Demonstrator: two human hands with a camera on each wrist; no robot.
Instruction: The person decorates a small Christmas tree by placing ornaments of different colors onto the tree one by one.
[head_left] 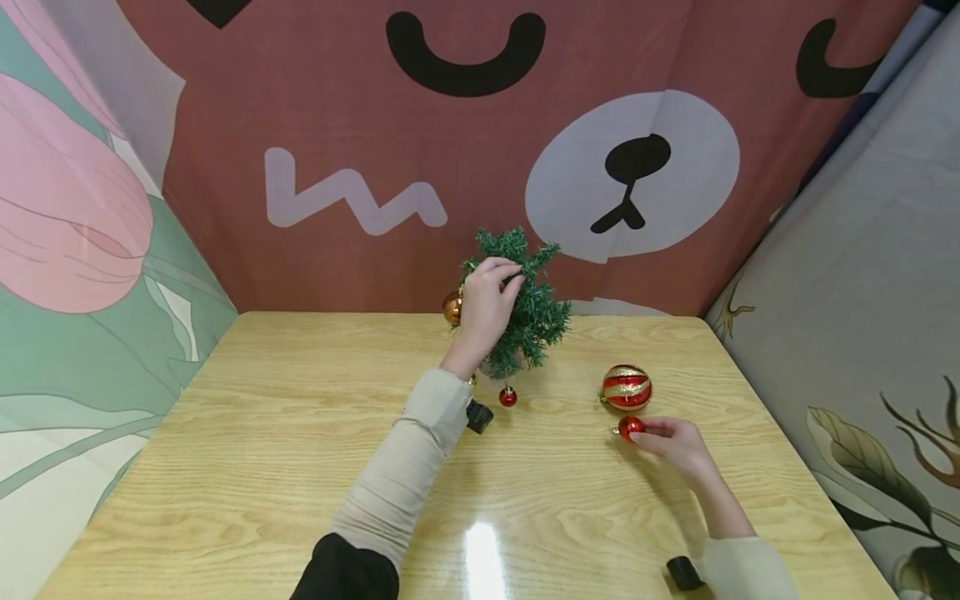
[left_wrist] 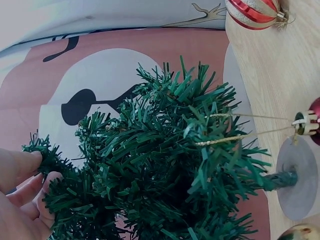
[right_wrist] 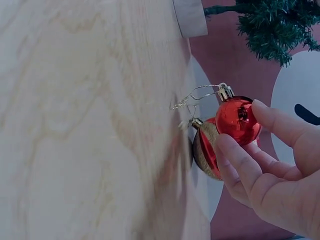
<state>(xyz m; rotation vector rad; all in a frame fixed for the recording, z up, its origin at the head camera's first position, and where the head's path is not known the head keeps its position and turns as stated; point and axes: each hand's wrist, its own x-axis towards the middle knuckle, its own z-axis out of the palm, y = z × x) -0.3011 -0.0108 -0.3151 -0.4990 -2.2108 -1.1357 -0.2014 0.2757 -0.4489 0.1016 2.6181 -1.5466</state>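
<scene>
A small green artificial Christmas tree [head_left: 546,315] stands near the table's back edge. My left hand [head_left: 486,310] is at its upper part and, in the left wrist view, pinches the tip of a branch [left_wrist: 49,156] between thumb and fingers. Over the right side of the table my right hand [head_left: 681,447] holds a shiny red Christmas ball [right_wrist: 238,121] by its round side. From the ball's metal cap a loop of thin cord [right_wrist: 202,90] hangs free. Just behind lies a larger red-and-gold striped ball [head_left: 627,387].
A gold ball [head_left: 452,308] hangs on the tree's left side, and a small red ball [head_left: 508,397] hangs low at its front on a gold cord. The tree has a pale round base [left_wrist: 295,197]. Patterned cloth [head_left: 360,275] rises behind the wooden table [head_left: 262,467].
</scene>
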